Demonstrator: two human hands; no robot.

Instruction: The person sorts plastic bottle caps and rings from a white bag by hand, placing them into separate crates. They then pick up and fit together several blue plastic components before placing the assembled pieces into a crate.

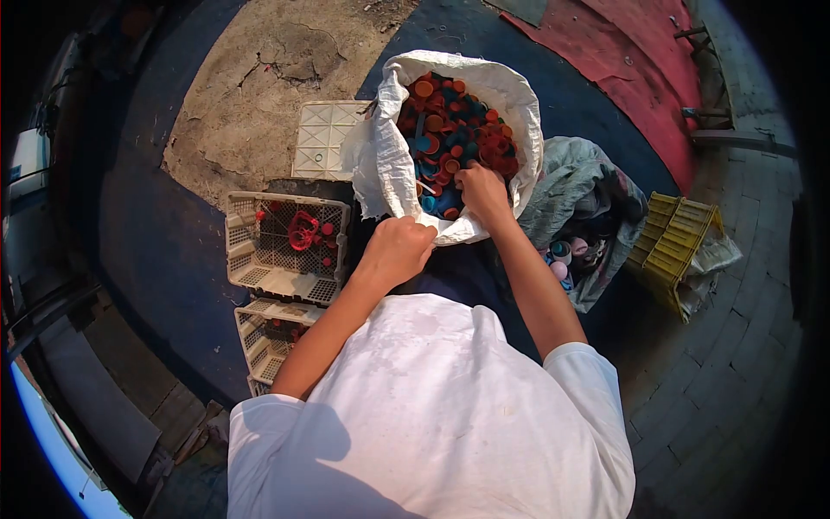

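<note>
A white woven sack (393, 138) stands upright in front of me with its mouth wide and its rim rolled outward. Inside lie many plastic caps (445, 121), mostly red and orange with some blue and dark ones. My left hand (399, 249) is closed around the near edge of the sack's rim. Over the near right part of the sack, my right hand (482, 192) reaches in among the caps, its fingers curled at their surface. Whatever those fingers hold, if anything, is hidden.
To the left, a cream plastic crate (290, 281) holds a few red pieces, with another crate (259, 333) nearer me. A pale lattice panel (324, 138) lies behind them. At right sit a grey-green sack (562, 173) of mixed items and a yellow crate (674, 242).
</note>
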